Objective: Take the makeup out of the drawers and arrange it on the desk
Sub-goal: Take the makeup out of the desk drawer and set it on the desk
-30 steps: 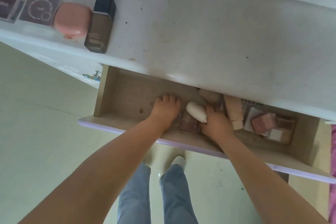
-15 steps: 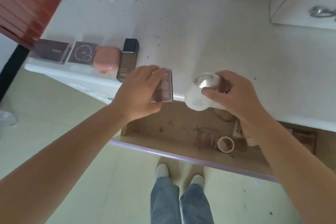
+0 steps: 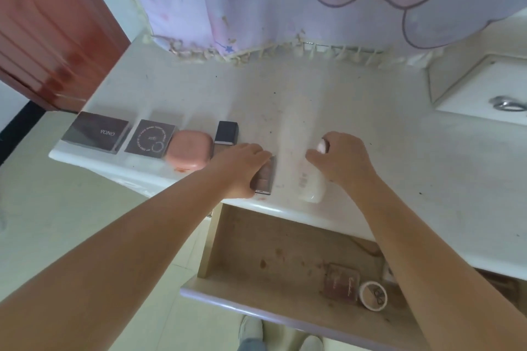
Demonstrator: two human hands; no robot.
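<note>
Left hand (image 3: 241, 169) is gripping a small flat palette (image 3: 265, 177) with brownish-pink pans, lying on the white desk (image 3: 370, 128) near its front edge. Right hand (image 3: 340, 161) is curling round a white bottle (image 3: 310, 184) with a pale rounded cap, lying on the desk just right of the palette. Further left, two dark compacts (image 3: 97, 135), a pink case (image 3: 189, 152) and a dark-capped foundation bottle (image 3: 226, 134) are sitting in a row. The open drawer (image 3: 285, 253) below is holding another palette and a small white jar.
</note>
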